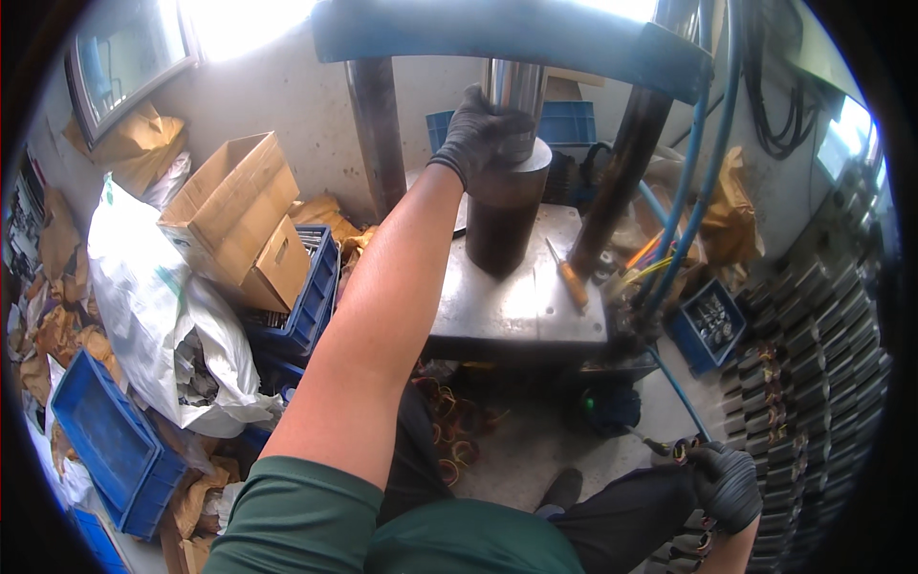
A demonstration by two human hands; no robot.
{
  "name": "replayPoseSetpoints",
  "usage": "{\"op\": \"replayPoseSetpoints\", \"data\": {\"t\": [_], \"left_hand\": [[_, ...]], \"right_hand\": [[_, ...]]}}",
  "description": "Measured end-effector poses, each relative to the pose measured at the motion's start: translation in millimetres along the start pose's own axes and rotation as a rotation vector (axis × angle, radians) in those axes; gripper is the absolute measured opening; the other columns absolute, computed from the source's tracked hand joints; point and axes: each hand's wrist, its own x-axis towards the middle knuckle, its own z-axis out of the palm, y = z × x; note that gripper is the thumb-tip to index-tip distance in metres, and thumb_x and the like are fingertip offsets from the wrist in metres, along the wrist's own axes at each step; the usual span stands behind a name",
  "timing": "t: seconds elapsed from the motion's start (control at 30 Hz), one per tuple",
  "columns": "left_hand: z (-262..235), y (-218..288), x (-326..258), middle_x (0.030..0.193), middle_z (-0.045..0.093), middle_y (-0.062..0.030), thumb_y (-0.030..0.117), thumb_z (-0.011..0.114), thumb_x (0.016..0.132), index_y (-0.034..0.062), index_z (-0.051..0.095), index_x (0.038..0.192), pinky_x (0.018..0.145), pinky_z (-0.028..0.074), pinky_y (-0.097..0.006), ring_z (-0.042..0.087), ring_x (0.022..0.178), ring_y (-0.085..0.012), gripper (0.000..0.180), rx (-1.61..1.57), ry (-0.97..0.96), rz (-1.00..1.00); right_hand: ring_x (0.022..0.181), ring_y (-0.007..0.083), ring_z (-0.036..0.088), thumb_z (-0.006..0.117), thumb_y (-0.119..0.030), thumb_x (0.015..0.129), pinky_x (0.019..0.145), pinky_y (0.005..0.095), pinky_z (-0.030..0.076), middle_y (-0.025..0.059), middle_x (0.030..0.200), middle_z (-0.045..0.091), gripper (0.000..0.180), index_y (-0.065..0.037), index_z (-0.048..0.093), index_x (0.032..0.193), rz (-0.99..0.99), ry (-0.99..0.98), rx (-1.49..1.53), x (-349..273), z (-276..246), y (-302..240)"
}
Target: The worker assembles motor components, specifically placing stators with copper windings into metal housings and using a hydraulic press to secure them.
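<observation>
A: Status of the left hand (pixel 486 129)?

B: Gloved in dark grey, arm fully extended. Fingers are wrapped over the top of the dark brown steel cylinder (pixel 502 215), right where the polished press ram (pixel 514 88) meets it. The grip looks intended to keep the part centred under the ram.

A: Where is the cylinder seated?

B: Upright on the grey metal press table (pixel 521 306), toward the back, between the two dark round columns (pixel 378 134). A stepped shape is seen: a wider collar on top, a narrower body below. The surface is dull, rust-brown, unpolished.

A: Right hand (pixel 727 483)?

B: Also gloved, held low by the knee, off the press. The fingers are curled around a bundle of thin coloured wires (pixel 684 450); what is attached below cannot be told.

A: Anything loose on the table?

B: A wooden-handled tool (pixel 569 277) is laid just beside the cylinder, within reach.

A: Surroundings?

B: Stacked dark toothed metal parts (pixel 813 364) are lined up on the right. A small blue crate of metal pieces (pixel 708 325) sits by the blue hoses (pixel 703 163). Cardboard boxes (pixel 239 215) and a white sack (pixel 153 297) are piled on the left.
</observation>
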Motion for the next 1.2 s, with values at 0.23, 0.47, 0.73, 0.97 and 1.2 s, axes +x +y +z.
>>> {"op": "replayPoseSetpoints", "data": {"t": [0.23,0.47,0.73,0.97,1.2], "left_hand": [[0.8,6.8,-0.9,0.099,0.07,-0.0164,0.02,0.097,0.062,-0.0035,0.054,0.114,0.084,0.059,-0.035,0.07,0.091,-0.0234,0.072,0.11,0.016,-0.019],[-0.5,2.3,-0.5,0.105,0.066,-0.0145,0.024,0.096,0.067,-0.0006,0.051,0.114,0.092,0.055,-0.037,0.067,0.099,-0.0239,0.07,0.055,-0.067,-0.059],[1.0,-3.0,7.4,0.102,0.067,-0.0148,0.021,0.097,0.065,-0.0002,0.051,0.114,0.09,0.055,-0.036,0.067,0.097,-0.0235,0.07,0.122,-0.051,-0.074],[-1.1,-1.8,4.0,0.101,0.067,-0.0146,0.019,0.097,0.064,0.0003,0.052,0.111,0.089,0.055,-0.037,0.067,0.096,-0.024,0.068,0.095,-0.042,-0.062],[-1.7,3.0,-0.4,0.101,0.066,-0.0149,0.02,0.097,0.062,0.0004,0.053,0.11,0.09,0.054,-0.037,0.067,0.097,-0.0252,0.068,0.073,-0.062,-0.06]], "right_hand": [[0.077,0.0397,0.07,0.073,-0.015,0.075,0.07,0.045,0.057,0.0191,0.085,0.071,0.021,-0.006,0.076,0.095,-0.057,-0.115,-0.032,-13.2,3.2,15.4],[0.077,0.0402,0.07,0.072,-0.014,0.074,0.071,0.0454,0.057,0.0199,0.083,0.07,0.025,-0.006,0.077,0.097,-0.071,-0.228,-0.13,-8.3,-8.5,5.1],[0.078,0.0394,0.071,0.073,-0.013,0.074,0.072,0.0438,0.057,0.0203,0.085,0.072,0.026,-0.003,0.076,0.098,-0.02,-0.052,0.081,-10.2,-2.5,15.0],[0.073,0.0393,0.071,0.073,-0.012,0.076,0.07,0.0442,0.057,0.0205,0.083,0.072,0.024,-0.003,0.076,0.097,-0.087,-0.212,-0.1,-6.3,-10.4,10.4],[0.068,0.0363,0.07,0.066,-0.009,0.078,0.068,0.0431,0.056,0.0218,0.076,0.069,0.025,-0.003,0.076,0.1,-0.011,-0.184,0.016,-3.2,-13.4,8.1]]}}
